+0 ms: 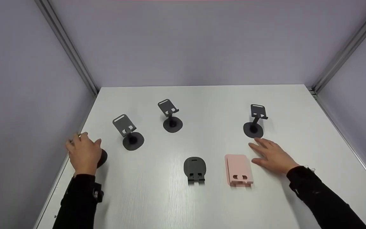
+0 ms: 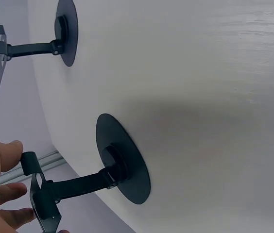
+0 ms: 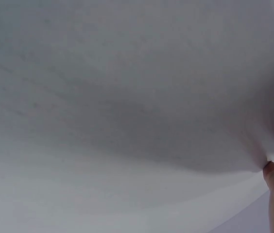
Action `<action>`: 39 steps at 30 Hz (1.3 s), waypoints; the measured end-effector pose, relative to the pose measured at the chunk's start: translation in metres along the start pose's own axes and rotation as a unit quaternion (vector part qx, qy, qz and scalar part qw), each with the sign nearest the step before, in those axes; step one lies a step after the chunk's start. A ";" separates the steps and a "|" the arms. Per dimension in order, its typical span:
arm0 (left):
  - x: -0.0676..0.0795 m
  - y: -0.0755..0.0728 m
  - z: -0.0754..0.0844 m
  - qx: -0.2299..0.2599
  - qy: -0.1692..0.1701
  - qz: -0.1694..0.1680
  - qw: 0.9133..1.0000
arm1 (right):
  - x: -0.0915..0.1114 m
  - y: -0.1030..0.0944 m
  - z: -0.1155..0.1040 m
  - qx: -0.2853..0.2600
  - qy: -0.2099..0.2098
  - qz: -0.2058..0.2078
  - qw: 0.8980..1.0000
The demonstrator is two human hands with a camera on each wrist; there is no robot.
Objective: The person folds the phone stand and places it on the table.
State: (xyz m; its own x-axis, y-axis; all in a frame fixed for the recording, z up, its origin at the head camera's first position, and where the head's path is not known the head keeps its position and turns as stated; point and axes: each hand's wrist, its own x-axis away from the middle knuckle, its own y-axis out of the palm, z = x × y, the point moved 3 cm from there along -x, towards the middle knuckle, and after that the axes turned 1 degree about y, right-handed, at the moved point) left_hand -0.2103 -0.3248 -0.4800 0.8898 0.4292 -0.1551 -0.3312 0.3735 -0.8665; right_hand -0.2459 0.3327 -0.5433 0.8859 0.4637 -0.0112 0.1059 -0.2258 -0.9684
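At the table's left edge, my left hand (image 1: 83, 154) is over a black phone stand, mostly hidden beneath it in the head view. The left wrist view shows that stand (image 2: 81, 187) raised on its arm, its round base on the table. My thumb is at its lip and my fingers curl about the holder plate. My right hand (image 1: 273, 157) lies low over the table, fingers spread. Its fingertips are right at the base of another black phone stand (image 1: 253, 128), unfolded. Left of the thumb lies a folded pink phone stand (image 1: 239, 170).
A folded black phone stand (image 1: 195, 168) lies left of the pink one. Two unfolded black stands, one nearer the left hand (image 1: 133, 141) and one farther back (image 1: 172, 124), stand on the white table (image 1: 157, 190). Grey walls (image 1: 183, 44) enclose the back and sides.
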 end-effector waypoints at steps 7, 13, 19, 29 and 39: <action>0.003 0.000 -0.011 0.056 -0.015 0.050 0.997 | 0.000 -0.003 -0.003 -0.001 0.002 -0.001 1.000; 0.006 0.000 -0.023 0.089 -0.072 0.020 0.993 | 0.001 -0.003 -0.005 0.000 0.004 -0.002 1.000; 0.003 -0.002 -0.028 0.116 -0.120 -0.014 0.986 | 0.001 -0.005 -0.007 -0.002 0.004 -0.002 1.000; -0.002 -0.013 -0.031 0.180 -0.123 0.051 0.975 | 0.001 -0.005 -0.007 -0.006 0.004 -0.004 1.000; -0.005 -0.027 -0.021 0.231 -0.134 0.076 0.961 | 0.001 -0.002 -0.002 -0.007 0.008 -0.004 1.000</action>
State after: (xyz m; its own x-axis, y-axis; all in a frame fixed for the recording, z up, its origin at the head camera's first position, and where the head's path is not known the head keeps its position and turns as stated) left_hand -0.1989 -0.3543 -0.4662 0.7270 0.6817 -0.0821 -0.6107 0.5874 -0.5311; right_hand -0.2445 0.3314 -0.5411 0.8920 0.4521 0.0003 0.1195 -0.2351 -0.9646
